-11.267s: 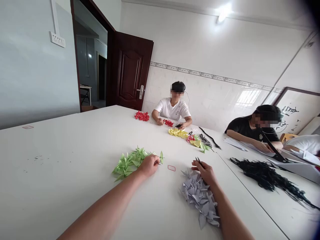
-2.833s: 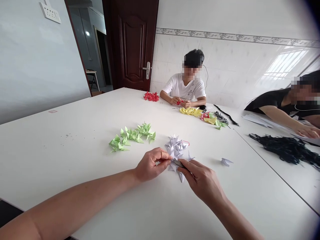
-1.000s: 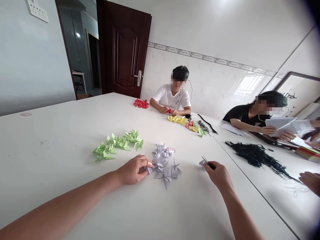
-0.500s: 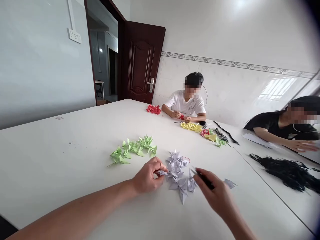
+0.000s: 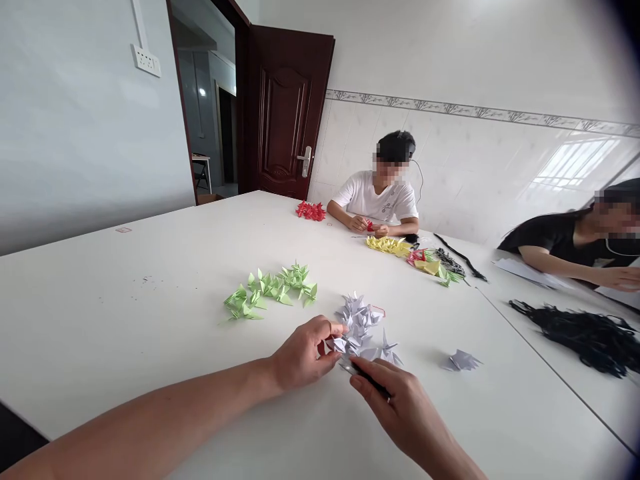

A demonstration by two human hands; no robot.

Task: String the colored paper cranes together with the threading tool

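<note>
My left hand [image 5: 304,353] is closed, pinching a small white folded-paper crane [image 5: 338,344] between thumb and fingers. My right hand [image 5: 397,395] wraps round a slim black-handled tool [image 5: 371,379] with a pale metal tip; its exact kind is hard to make out. That tip reaches close to the held crane, just below it; whether they touch I cannot tell. Right beyond my fingers lies a cluster of white paper cranes [image 5: 356,313], partly covered by my hands. Another white folded paper piece [image 5: 462,361] rests apart, to the right of my right hand.
Green paper cranes [image 5: 273,287] lie ahead to the left on the white table [image 5: 150,347]. Farther off are red [image 5: 311,211] and yellow cranes [image 5: 388,245]. Black cords [image 5: 575,333] are heaped at right. Two people sit across, one [image 5: 375,193] handling a red folded piece.
My right hand has moved left with the tool, bringing its tip from right of the white cluster to the crane in my left hand. The view has shifted slightly.
</note>
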